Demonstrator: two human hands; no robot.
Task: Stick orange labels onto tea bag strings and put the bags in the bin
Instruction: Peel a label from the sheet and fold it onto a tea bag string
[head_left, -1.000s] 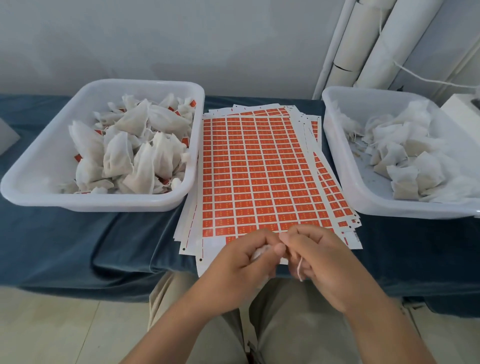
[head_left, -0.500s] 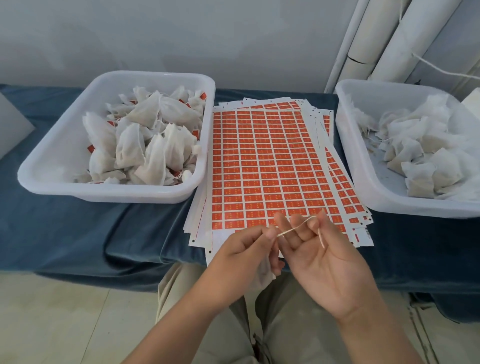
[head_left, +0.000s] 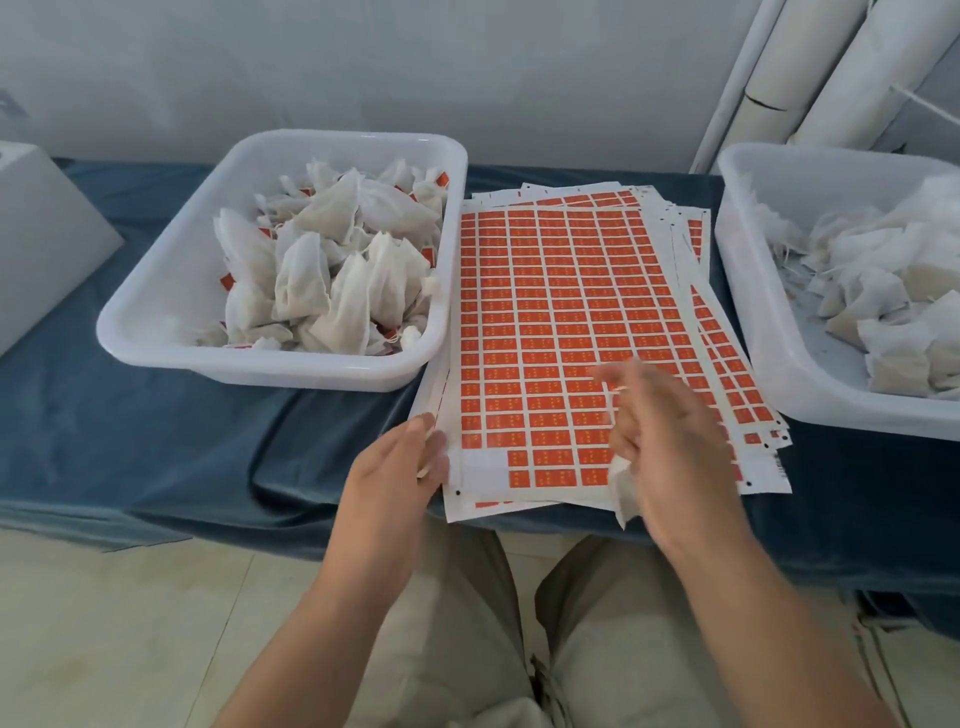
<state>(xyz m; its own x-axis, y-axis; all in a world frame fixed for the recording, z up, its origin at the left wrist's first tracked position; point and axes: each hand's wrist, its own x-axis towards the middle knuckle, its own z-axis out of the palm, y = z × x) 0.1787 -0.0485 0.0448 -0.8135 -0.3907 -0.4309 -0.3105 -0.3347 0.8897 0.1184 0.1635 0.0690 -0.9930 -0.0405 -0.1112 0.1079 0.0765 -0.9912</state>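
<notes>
Head view: right hand (head_left: 665, 441) is blurred and hovers over the near right part of the top label sheet (head_left: 550, 291). Its fingers are curled round a white tea bag (head_left: 623, 493), which hangs out below the palm. A pale line across the fingers looks like the string (head_left: 621, 388), too smeared to trace. Left hand (head_left: 400, 467) sits at the sheet's near left corner, fingers nearly straight, tips on the white margin, nothing seen gripped. The sheet's long axis runs away from the person. The nearest rows are part stripped, with bare backing (head_left: 480, 467) at the left end. The first remaining orange label (head_left: 518, 459) lies just right of that patch, between the two hands and nearer the left. Judgement: the left hand is better placed to lift that label while the right brings the string across, a short reach inward for both. The bin of labelled bags (head_left: 171, 270) stands at far left, beyond the left hand, with orange tags showing among the bags. The bin of plain bags (head_left: 769, 364) stands at far right, close to the right hand. A finished bag must cross the sheet leftward.
</notes>
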